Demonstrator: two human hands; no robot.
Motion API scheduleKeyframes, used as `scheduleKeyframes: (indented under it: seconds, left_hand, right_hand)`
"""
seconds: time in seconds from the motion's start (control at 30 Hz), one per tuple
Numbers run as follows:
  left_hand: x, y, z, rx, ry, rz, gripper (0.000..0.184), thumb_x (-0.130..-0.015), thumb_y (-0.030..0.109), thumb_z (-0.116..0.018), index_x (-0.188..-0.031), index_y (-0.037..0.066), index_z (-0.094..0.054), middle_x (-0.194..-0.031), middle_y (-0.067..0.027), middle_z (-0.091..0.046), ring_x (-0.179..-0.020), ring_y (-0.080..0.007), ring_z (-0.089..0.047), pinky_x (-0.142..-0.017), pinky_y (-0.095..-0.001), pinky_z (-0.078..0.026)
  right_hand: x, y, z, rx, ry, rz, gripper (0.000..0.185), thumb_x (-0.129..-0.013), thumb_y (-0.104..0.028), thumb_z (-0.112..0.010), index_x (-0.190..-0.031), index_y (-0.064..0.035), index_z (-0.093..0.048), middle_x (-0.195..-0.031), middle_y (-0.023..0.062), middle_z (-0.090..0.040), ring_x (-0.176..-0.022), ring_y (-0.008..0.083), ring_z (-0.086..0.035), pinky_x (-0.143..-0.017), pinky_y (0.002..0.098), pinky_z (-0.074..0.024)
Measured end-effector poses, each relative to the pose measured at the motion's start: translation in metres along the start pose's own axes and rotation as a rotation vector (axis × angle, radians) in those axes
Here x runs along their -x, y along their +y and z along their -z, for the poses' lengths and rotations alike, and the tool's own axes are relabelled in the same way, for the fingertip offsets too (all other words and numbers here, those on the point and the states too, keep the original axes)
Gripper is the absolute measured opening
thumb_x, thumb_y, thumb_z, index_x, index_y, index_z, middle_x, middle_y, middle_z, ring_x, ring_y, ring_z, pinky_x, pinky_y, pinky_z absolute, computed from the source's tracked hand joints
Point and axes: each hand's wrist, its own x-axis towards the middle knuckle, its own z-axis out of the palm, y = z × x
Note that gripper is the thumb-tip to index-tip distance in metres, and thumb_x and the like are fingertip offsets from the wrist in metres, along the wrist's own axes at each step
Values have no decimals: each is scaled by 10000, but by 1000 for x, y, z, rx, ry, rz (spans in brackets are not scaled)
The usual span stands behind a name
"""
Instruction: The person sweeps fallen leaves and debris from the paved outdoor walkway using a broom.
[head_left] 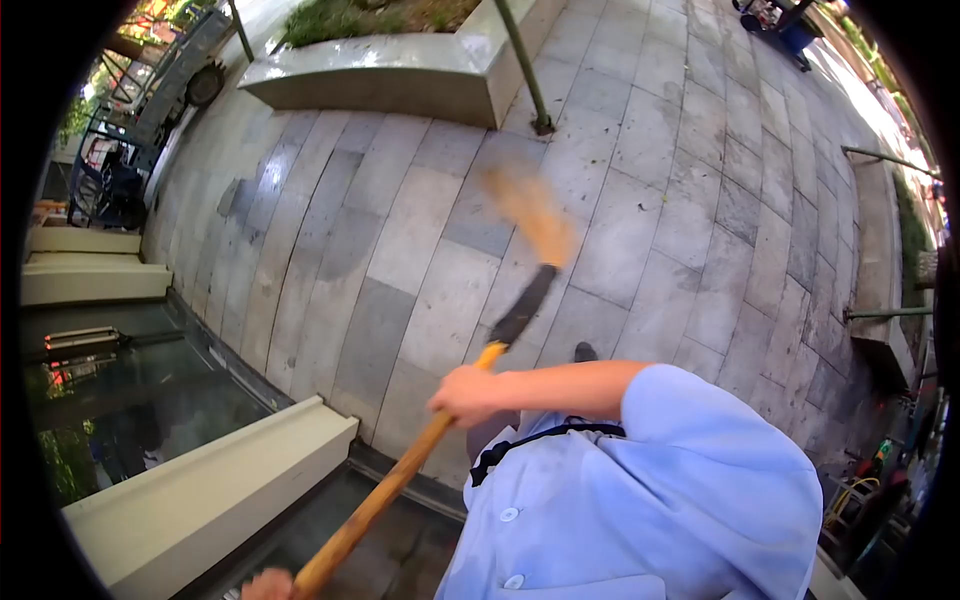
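Note:
A broom (385, 487) slants across the lower middle of the view, with a long wooden handle, a black wrapped section and a tan head smeared by motion. My right hand (468, 396) is closed around the handle just below the black wrap. At the bottom left edge, my left hand (268, 585) grips the handle's lower end, partly cut off by the frame. The broom head is over the grey stone paving (420, 220); whether it touches the slabs I cannot tell.
A stone planter (370, 75) and a green post (525, 70) stand ahead. Parked vehicles (165, 90) are at the upper left. Glass panels and a cream ledge (210, 500) run along the left. A low wall (880, 250) with green rails lies right.

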Motion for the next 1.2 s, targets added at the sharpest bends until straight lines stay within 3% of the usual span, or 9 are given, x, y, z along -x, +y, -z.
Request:
scheduleKeyframes:
  seconds: [0.1, 0.2, 0.33, 0.6, 0.7, 0.87, 0.93, 1.03, 1.2]
  left_hand:
    - [20, -88, -102, 204, -100, 295, 58, -822, 110, -516, -803, 99, -463, -680, -36, -460, -639, -154, -455, -626, -321, -428]
    - [42, -120, -181, -7, -249, 52, 68, -839, 103, -474, -820, 42, -451, -603, -78, -484, -543, -188, -506, -537, -329, -447]
    - [26, -56, -159, 167, -333, -84, 137, -859, 129, -459, -738, 72, -429, -668, -87, -492, -601, -207, -486, -607, -354, -439]
    - [29, -63, -257, -210, -3, -536, 200, -914, 214, -426, -768, 78, -426, -620, -69, -440, -491, -185, -410, -510, -351, -356]
    - [20, -141, -286, -249, -139, -450, 135, -855, 129, -454, -770, 34, -409, -613, -119, -490, -566, -247, -554, -579, -402, -498]
    - [-5, -244, -359, -2, -317, -83, 110, -855, 107, -448, -782, 28, -426, -646, -125, -531, -587, -265, -590, -622, -439, -541]
    - [-5, -276, -389, 88, -375, 97, 87, -846, 92, -464, -789, 29, -444, -670, -148, -575, -619, -280, -617, -671, -472, -548]
    - [-5, -305, -439, 48, -359, 339, 63, -825, 76, -482, -796, 21, -469, -688, -166, -600, -644, -294, -631, -715, -503, -538]
    - [-52, -288, -438, -13, -308, 309, 131, -808, 133, -517, -764, 18, -474, -630, -153, -592, -659, -275, -640, -743, -504, -534]
  right_hand:
    - [116, 91, 27, 30, 70, -226, 170, -673, -251, -652, -816, -160, -636, -676, 116, -621, -680, 346, -625, -607, 472, -490]
    - [194, 142, 65, 179, 250, -324, 147, -657, -249, -664, -762, -168, -600, -663, 91, -614, -673, 333, -622, -598, 469, -478]
    - [191, 91, 131, 265, 453, -147, 164, -652, -252, -668, -748, -150, -583, -636, 79, -604, -650, 327, -618, -585, 454, -470]
    - [85, 120, 231, 310, 412, 85, 166, -701, -252, -677, -768, -123, -596, -690, 103, -622, -708, 344, -619, -629, 462, -481]
    - [74, 202, 238, 192, 414, 37, 146, -668, -144, -679, -744, -89, -567, -701, 119, -611, -738, 356, -609, -641, 463, -476]
    - [173, 304, 206, 158, 201, -436, 185, -659, -174, -691, -814, -117, -608, -746, 117, -634, -777, 350, -629, -688, 455, -501]
    - [231, 344, 189, 149, 329, -520, 164, -672, -169, -673, -815, -125, -605, -768, 125, -641, -784, 346, -629, -704, 465, -496]
    - [303, 358, 238, 129, 289, -752, 157, -662, -180, -673, -783, -120, -592, -703, 117, -629, -731, 336, -625, -680, 473, -481]
    - [304, 342, 286, 313, 458, -589, 141, -651, -197, -658, -756, -141, -582, -655, 93, -605, -672, 322, -609, -643, 444, -466]
